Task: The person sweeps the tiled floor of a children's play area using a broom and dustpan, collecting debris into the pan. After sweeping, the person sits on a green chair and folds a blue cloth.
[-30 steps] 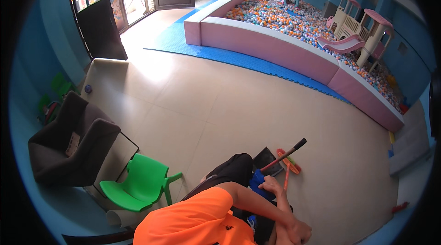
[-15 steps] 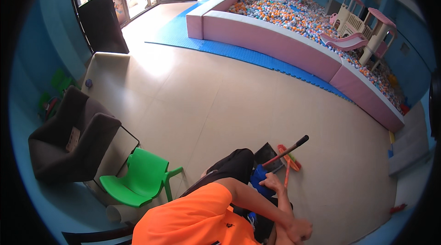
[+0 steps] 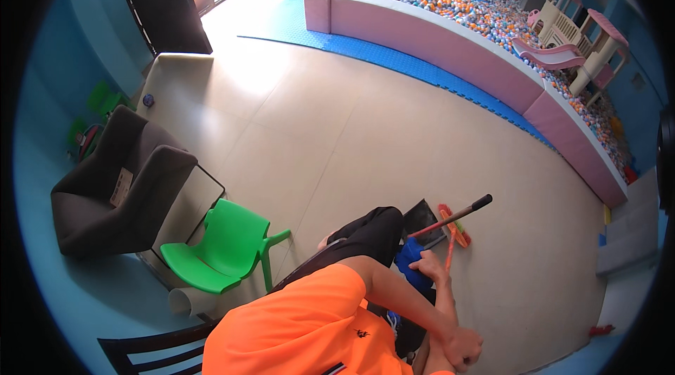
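Observation:
My left arm, in an orange sleeve, crosses over my right arm. At the lower right my left hand (image 3: 462, 348) is curled closed against the bent right arm near its elbow. My right hand (image 3: 428, 265) has bent fingers beside a blue, cloth-like thing (image 3: 410, 257); what lies in its grip is hidden. Just beyond it are a black dustpan (image 3: 422, 218) and a broom head (image 3: 459, 226) with red-orange bristles on the floor. A reddish stick with a black grip (image 3: 481, 202) slants up to the right. The broom's red handle (image 3: 450, 254) runs down behind my right wrist.
A green plastic chair (image 3: 228, 245) stands left of me, near a dark grey armchair (image 3: 126, 185). A dark slatted chair (image 3: 151, 350) is at the lower left. Farther off, a pink padded wall (image 3: 436, 41) encloses a ball pit, edged by blue mats (image 3: 394, 62).
The view has shifted, so the room and furniture sit a little farther right and higher in the picture. My arms keep the same crossed pose.

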Available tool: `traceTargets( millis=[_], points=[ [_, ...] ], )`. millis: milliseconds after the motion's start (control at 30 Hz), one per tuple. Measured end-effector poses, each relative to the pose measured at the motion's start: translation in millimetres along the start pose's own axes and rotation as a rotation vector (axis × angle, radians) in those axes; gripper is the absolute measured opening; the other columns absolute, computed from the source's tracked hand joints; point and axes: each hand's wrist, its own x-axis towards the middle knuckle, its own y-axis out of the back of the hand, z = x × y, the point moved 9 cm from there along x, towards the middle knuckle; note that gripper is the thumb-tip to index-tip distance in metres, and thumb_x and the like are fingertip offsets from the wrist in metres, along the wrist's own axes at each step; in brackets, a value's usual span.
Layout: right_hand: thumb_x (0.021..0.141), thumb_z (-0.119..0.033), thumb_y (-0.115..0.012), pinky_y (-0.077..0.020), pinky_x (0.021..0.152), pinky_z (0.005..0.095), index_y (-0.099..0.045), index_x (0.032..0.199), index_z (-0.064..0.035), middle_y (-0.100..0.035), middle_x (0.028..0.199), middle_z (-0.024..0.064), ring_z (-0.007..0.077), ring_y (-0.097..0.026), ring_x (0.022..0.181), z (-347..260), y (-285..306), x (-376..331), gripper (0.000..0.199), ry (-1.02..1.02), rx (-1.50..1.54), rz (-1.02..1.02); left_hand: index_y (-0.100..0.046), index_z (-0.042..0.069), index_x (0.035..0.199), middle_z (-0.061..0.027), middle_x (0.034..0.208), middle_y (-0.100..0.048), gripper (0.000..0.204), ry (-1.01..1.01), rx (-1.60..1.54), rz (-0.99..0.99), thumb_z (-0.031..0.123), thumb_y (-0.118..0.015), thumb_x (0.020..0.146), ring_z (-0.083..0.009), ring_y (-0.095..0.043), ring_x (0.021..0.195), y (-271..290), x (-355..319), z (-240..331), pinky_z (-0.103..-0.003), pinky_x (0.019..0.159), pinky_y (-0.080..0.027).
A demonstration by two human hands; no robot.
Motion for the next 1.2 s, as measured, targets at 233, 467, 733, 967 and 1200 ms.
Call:
traceTargets(
  millis=[233, 467, 733, 967, 1200],
  points=[
    [0.061, -0.023, -0.074, -0.0479, 0.076, 0.0404, -0.061, 0.086, 0.009, -0.061, 0.091, 0.029, 0.0388, -0.061, 0.09, -10.7, 0.9, 2.5, 0.042, 0.025, -0.009, 0.004, -0.069, 0.003, 0.072, -0.0188, 0.069, -0.063, 0.028, -0.022, -0.052, -0.025, 0.028, -0.057, 0.068, -0.0354, -0.061, 0.073, -0.1, -0.2, 2.3, -0.041, 0.067, -0.048],
    [0.061, -0.022, -0.074, -0.0478, 0.074, 0.04, -0.061, 0.084, 0.0093, -0.061, 0.09, 0.0286, 0.0382, -0.062, 0.087, 8.7, -1.2, -0.3, 0.041, -0.002, 0.02, 0.026, -0.069, 0.004, 0.072, -0.0198, 0.073, -0.064, 0.031, -0.032, -0.087, 0.082, 0.032, -0.055, 0.071, -0.0368, -0.062, 0.075, 11.7, -5.5, 8.6, -0.044, 0.07, -0.048],
    [0.064, -0.018, -0.072, -0.0478, 0.069, 0.0352, -0.062, 0.086, 0.0089, -0.064, 0.082, 0.0185, 0.0252, -0.063, 0.078, 7.1, 4.2, 0.8, 0.036, -0.031, 0.079, 0.049, -0.069, 0.001, 0.078, -0.0214, 0.079, -0.065, 0.038, -0.034, -0.102, -0.125, 0.036, -0.054, 0.074, -0.0359, -0.062, 0.08, -5.5, 0.1, 6.0, -0.041, 0.073, -0.048],
    [0.064, -0.017, -0.071, -0.0483, 0.067, 0.0343, -0.062, 0.087, 0.009, -0.064, 0.083, 0.0178, 0.025, -0.062, 0.075, 13.6, 3.7, 1.3, 0.036, -0.019, 0.016, 0.078, -0.069, 0.003, 0.074, -0.0189, 0.076, -0.065, 0.034, -0.045, -0.185, -0.027, 0.034, -0.056, 0.07, -0.0339, -0.062, 0.076, -6.7, 0.4, -7.4, -0.042, 0.07, -0.048],
    [0.063, -0.022, -0.073, -0.0473, 0.073, 0.0393, -0.062, 0.086, 0.0098, -0.062, 0.089, 0.0286, 0.0363, -0.062, 0.088, 13.3, 5.8, -1.0, 0.041, -0.072, 0.112, 0.054, -0.069, 0.005, 0.073, -0.0168, 0.072, -0.065, 0.031, 0.04, -0.055, -0.031, 0.032, -0.056, 0.069, -0.0334, -0.062, 0.072, -18.8, 11.0, -10.9, -0.043, 0.065, -0.048]
  ],
)
